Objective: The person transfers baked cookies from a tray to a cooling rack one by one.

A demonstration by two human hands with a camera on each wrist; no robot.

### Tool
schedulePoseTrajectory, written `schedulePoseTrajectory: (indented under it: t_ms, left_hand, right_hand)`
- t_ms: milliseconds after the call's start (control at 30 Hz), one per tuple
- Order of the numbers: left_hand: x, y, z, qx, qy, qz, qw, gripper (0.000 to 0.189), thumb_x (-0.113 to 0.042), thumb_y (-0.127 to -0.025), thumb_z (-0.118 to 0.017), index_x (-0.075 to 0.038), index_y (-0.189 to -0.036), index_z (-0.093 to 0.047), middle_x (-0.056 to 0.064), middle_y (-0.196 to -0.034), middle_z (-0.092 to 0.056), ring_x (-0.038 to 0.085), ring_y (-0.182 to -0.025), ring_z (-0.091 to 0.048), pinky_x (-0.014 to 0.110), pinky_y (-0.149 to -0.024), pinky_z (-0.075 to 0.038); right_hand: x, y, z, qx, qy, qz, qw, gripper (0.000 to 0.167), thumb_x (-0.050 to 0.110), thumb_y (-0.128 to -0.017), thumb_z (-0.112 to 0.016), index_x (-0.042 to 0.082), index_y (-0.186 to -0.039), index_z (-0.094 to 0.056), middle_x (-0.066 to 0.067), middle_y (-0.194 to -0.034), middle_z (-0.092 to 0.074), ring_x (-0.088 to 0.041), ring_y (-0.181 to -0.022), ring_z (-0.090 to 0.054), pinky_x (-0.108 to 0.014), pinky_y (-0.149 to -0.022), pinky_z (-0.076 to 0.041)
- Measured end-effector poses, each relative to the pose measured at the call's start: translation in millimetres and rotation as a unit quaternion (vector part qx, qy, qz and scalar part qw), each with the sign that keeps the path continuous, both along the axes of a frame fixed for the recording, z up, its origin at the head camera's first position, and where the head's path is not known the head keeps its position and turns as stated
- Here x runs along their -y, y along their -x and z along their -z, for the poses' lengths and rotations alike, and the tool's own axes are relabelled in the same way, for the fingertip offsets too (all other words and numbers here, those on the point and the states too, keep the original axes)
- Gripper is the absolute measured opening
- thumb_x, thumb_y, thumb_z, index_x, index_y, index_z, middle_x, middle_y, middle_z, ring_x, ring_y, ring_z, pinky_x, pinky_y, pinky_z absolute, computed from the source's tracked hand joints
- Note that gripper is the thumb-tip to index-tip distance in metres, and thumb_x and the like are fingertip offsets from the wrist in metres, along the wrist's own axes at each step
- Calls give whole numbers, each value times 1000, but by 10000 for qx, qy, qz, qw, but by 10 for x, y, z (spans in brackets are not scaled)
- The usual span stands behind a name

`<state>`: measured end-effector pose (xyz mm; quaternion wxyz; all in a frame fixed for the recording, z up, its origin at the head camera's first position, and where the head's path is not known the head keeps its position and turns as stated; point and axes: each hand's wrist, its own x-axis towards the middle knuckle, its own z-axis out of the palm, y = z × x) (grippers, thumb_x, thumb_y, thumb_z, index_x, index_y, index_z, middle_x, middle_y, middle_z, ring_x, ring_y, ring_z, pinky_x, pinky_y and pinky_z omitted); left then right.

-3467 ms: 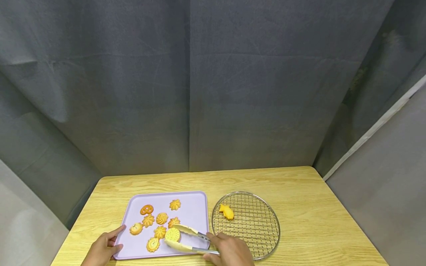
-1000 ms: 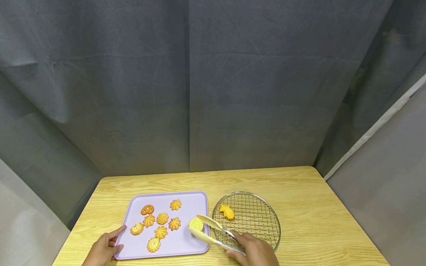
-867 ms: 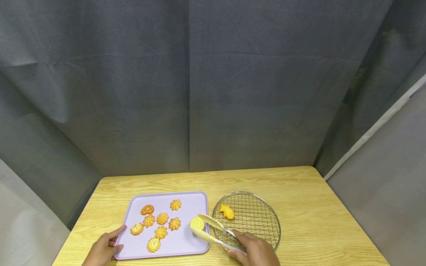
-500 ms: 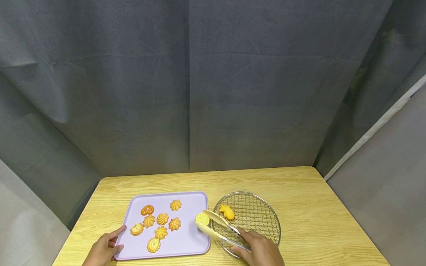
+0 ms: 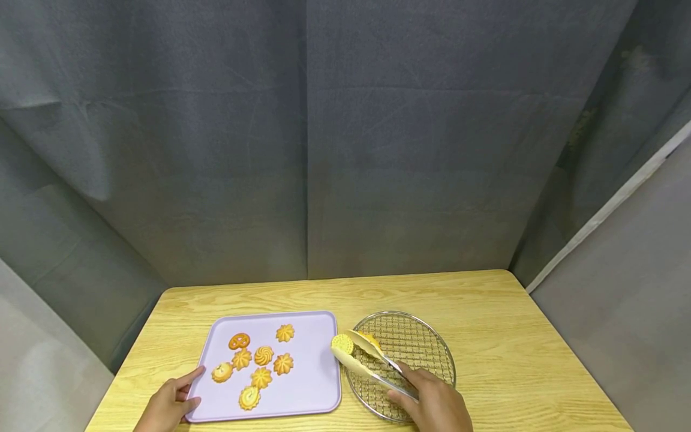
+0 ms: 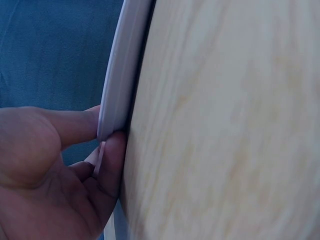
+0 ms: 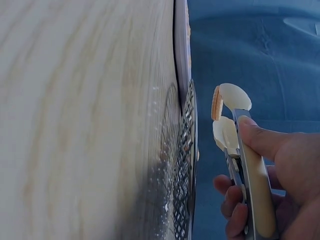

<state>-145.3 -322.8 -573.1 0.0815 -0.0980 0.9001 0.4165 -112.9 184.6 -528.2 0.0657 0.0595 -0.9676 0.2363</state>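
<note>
Tongs [image 5: 352,364] partly hide an orange cookie [image 5: 373,339]; right hand [image 5: 438,401] cropped below.

head: table [image 5: 513,354] bright | left wrist: dim, bluish, grain soft | right wrist: dim, bluish, table part-shadowed

Left grip [image 5: 164,405] pinches; right grip [image 5: 438,403] well apart, curled, thumb [image 7: 264,140] extended

From the head we look forward and down, well back, across the surface [image 5: 518,360] to the dark curtain [image 5: 410,156]; from each wrist we look close and low, tipped sideways; left wrist and head share the tray [image 6: 120,75], right wrist and head the tongs [image 7: 257,185] and wire rack [image 7: 184,170]
</note>
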Motion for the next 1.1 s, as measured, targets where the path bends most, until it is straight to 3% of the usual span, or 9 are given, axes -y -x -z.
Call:
schedulePoseTrajectory:
  t_ms: [467,800,1100]
  left_hand:
    - [1,6,-1,2,-33,-18,10000,64,11,-87,-72,4,-146,-51,17,-102,-54,19,-82,-61,27,-63,-55]
    - [-2,2,-9,-48,-138,18,9999,63,12,-87,-71,5,-146,-51,16,-103,-57,20,-82,-63,27,-63,-55]
    - [3,-3,-10,-37,-74,49,10000,63,11,-87,-72,5,-146,-51,16,-102,-56,20,-82,-62,27,-62,-55]
  right_hand:
    - [-163,71,-53,54,153,415,9990,61,56,-85,-77,16,-132,-73,-4,-109,-75,-27,-91,-73,-46,-70,-59]
    - [-308,123,-42,85,105,634,9979,62,52,-87,-77,12,-135,-70,-16,-122,-73,-41,-107,-70,-57,-80,-58]
    - [-417,144,-59,73,26,669,9977,64,53,-89,-75,12,-138,-68,-23,-125,-70,-45,-109,-69,-58,-77,-58]
